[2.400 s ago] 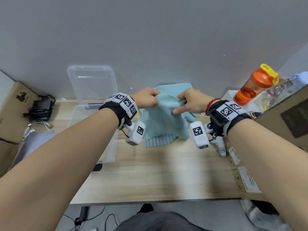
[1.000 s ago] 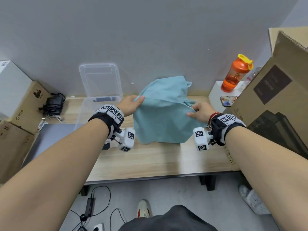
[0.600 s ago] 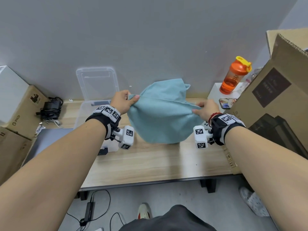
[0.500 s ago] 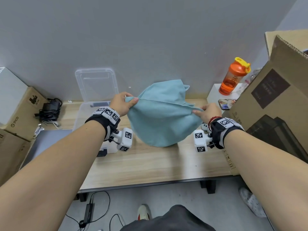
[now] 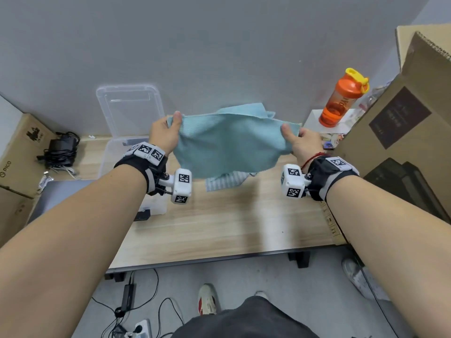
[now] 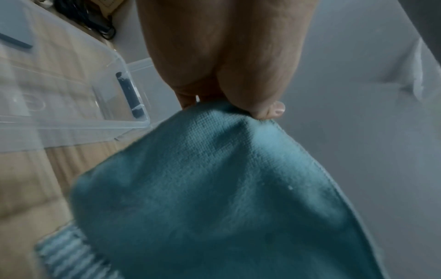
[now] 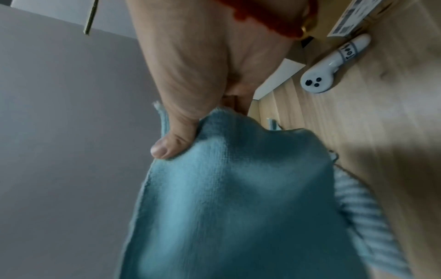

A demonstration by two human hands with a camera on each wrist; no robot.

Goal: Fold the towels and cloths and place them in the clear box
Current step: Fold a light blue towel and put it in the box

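A plain teal cloth hangs spread in the air above the wooden table. My left hand pinches its upper left corner and my right hand pinches its upper right corner; the wrist views show each thumb pressed on the cloth. Beneath it on the table lies a striped blue-white cloth, and another teal cloth shows behind the top edge. The clear box stands at the left of the table, its lid leaning on the wall.
A big cardboard box fills the right side, with an orange shaker bottle on a white box beside it. Cardboard boxes and a black charger sit at the left. A white pen-like device lies on the table under my right wrist.
Both hands have lifted the teal cloth higher and pulled it wider and flatter. The striped cloth underneath has come into sight.
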